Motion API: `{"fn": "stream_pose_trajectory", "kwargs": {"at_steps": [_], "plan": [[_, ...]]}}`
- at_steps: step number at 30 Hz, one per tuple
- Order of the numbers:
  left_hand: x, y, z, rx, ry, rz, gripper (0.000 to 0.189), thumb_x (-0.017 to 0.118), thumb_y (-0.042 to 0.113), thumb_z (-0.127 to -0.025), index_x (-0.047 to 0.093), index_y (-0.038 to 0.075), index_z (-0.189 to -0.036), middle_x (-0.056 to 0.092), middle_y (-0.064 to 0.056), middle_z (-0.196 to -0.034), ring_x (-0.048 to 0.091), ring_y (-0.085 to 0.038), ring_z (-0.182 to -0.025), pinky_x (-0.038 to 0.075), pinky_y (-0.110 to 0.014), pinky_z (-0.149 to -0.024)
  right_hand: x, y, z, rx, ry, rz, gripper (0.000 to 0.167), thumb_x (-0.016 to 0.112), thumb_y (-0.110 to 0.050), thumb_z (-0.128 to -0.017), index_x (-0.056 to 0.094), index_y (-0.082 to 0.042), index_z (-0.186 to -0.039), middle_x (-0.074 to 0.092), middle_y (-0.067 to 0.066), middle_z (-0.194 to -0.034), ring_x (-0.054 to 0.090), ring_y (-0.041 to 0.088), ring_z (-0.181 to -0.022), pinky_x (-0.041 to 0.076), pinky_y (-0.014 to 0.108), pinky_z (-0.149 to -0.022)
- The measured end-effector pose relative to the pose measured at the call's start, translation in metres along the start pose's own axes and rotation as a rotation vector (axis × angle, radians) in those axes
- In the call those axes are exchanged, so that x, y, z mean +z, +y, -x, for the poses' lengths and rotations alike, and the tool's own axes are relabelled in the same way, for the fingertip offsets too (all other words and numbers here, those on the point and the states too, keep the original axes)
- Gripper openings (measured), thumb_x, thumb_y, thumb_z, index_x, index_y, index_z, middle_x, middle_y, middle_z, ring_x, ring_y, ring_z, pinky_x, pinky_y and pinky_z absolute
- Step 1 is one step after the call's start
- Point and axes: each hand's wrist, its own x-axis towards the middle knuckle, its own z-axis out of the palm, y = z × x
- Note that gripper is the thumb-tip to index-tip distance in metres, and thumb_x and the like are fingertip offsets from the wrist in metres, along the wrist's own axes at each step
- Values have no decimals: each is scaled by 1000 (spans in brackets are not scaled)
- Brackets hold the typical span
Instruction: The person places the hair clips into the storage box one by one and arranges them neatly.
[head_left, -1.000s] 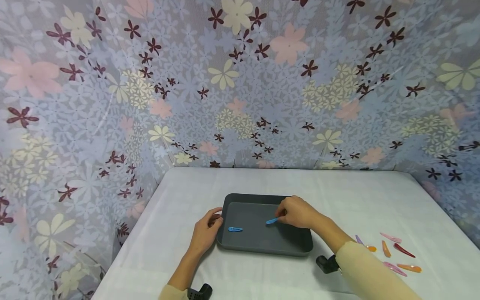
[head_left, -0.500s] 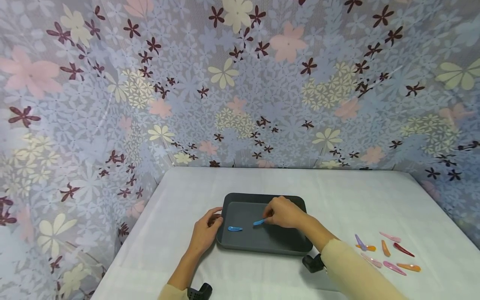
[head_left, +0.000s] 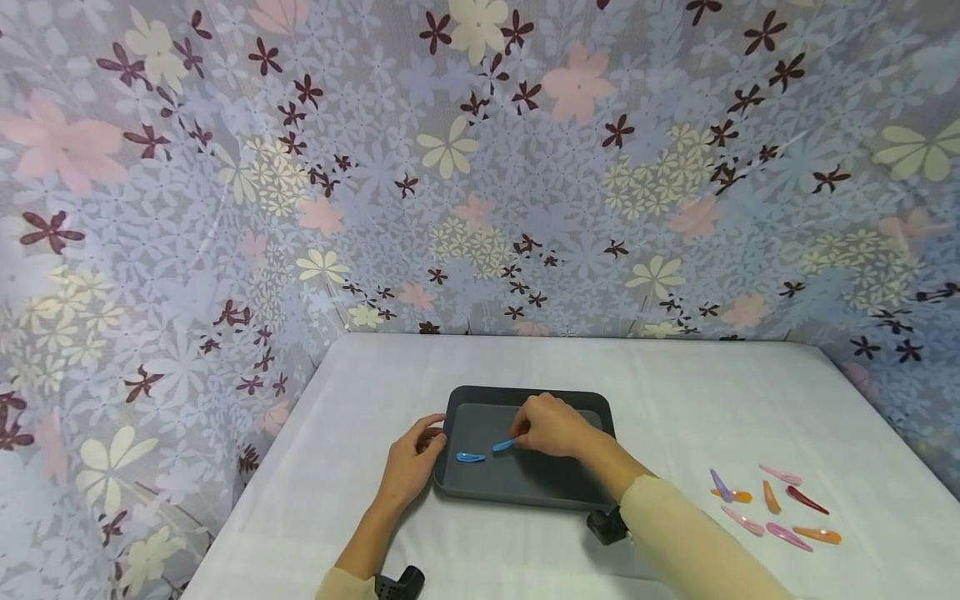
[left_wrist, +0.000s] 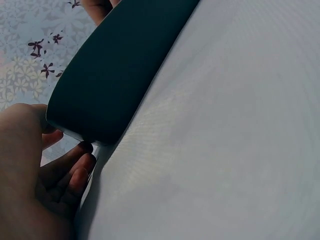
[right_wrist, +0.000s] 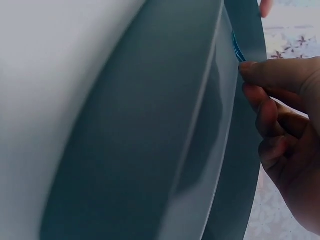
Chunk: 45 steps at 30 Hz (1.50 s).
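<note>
Between its thumb and fingertips, my right hand [head_left: 551, 425] pinches a blue snap hair clip [head_left: 503, 446] low over the dark grey tray [head_left: 525, 493]. In the right wrist view, part of this clip [right_wrist: 238, 49] sticks out past the thumb tip. A second blue hair clip [head_left: 470, 457] lies flat inside the tray, left of the held one. My left hand [head_left: 408, 462] holds the tray's left end, thumb at the rim. In the left wrist view, its fingers [left_wrist: 75, 172] bend against the outer wall, and the thumb tip is hidden behind the tray.
Several loose hair clips lie on the white cloth right of the tray: a purple one [head_left: 721, 485], a dark red one [head_left: 807, 500], an orange one [head_left: 817, 535] and a pink one [head_left: 789, 537] among them. Flowered fabric [head_left: 480, 208] stands behind the table.
My right hand has moved left across the tray with the blue hair clip, nearer to the lying one. The left hand and tray have stayed put.
</note>
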Motion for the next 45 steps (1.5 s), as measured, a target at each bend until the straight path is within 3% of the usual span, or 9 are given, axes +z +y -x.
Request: {"fn": "stream_pose_trajectory", "kwargs": {"at_steps": [23, 33, 45], "plan": [[1, -5, -2, 10, -1, 10, 33, 58, 31, -92, 59, 32, -125, 69, 4, -109, 62, -10, -93, 48, -28, -83, 8, -11, -18, 11, -23, 130, 5, 73, -22, -81, 76, -20, -84, 69, -9, -79, 58, 6, -68, 48, 28, -63], [2, -4, -3, 15, -7, -4, 34, 58, 31, -92, 58, 32, -126, 69, 4, -110, 61, -9, -92, 47, -29, -83, 18, -10, -26, 3, -17, 156, 8, 72, -21, -82, 76, -20, -89, 72, -6, -87, 64, 9, -73, 52, 32, -68], [0, -3, -2, 11, -7, -11, 34, 57, 31, -92, 58, 32, -126, 69, 4, -110, 61, -10, -92, 47, -31, -83, 22, -18, -28, 7, -30, 168, 10, 72, -23, -81, 76, -18, -89, 71, -5, -86, 63, 10, -75, 51, 32, -68]]}}
